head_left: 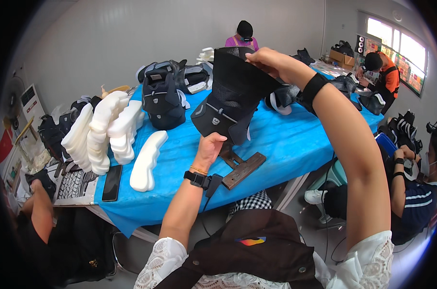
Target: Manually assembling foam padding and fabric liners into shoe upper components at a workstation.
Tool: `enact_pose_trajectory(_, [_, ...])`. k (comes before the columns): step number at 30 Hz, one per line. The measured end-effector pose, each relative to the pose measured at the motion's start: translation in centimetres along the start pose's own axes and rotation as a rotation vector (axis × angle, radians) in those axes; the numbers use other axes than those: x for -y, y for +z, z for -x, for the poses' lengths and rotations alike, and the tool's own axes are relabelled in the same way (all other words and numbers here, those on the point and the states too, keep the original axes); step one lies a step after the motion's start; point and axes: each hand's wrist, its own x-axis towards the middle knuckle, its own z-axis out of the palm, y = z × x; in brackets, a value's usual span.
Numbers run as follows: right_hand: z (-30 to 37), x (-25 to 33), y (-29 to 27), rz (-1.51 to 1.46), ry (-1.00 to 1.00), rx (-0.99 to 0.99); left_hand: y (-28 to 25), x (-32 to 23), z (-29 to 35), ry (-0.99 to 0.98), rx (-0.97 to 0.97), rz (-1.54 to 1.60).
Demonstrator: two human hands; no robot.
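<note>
- Gripping a black mesh-panelled piece [228, 98] at upper centre of the frame, a person works with both hands above a blue table cover [295, 147].
- At the centre, the left hand [209, 148] holds the piece's lower edge, its thumb lying against the front; the other fingers are mostly hidden.
- At upper centre, the right hand [271, 62] pinches the flared top rim, fingers narrow around the material, some out of sight.
- Just below the piece, right of centre, sits a dark wooden stand [245, 171]; whether the two touch cannot be told.
- Similar black pieces [164, 106] stand at upper left of centre.
- Stacked white moulded pieces [103, 130] fill the left, with a single white piece [148, 164] and a dark phone [112, 183] near them.
- Co-workers in purple [232, 42] and orange [391, 77] bend forward at upper centre and upper right.
</note>
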Motion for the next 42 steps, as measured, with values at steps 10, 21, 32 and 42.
enact_pose_trajectory(10, [2.0,2.6,1.6,-0.058,-0.082,0.129,2.4,-1.2,1.6,0.126,-0.005,-0.748])
enact_pose_trajectory(21, [6.5,1.4,1.5,0.060,-0.089,0.244,3.5,0.0,1.6,0.163,-0.013,-0.745])
enact_pose_trajectory(32, [4.9,-3.8,4.9,0.814,-0.833,-0.423,5.2,0.0,2.5,-0.196,-0.210,-0.702])
enact_pose_trajectory(42, [1.8,-5.9,6.0,0.853,-0.989,-0.774,-0.8,1.4,3.8,-0.213,-0.074,-0.597])
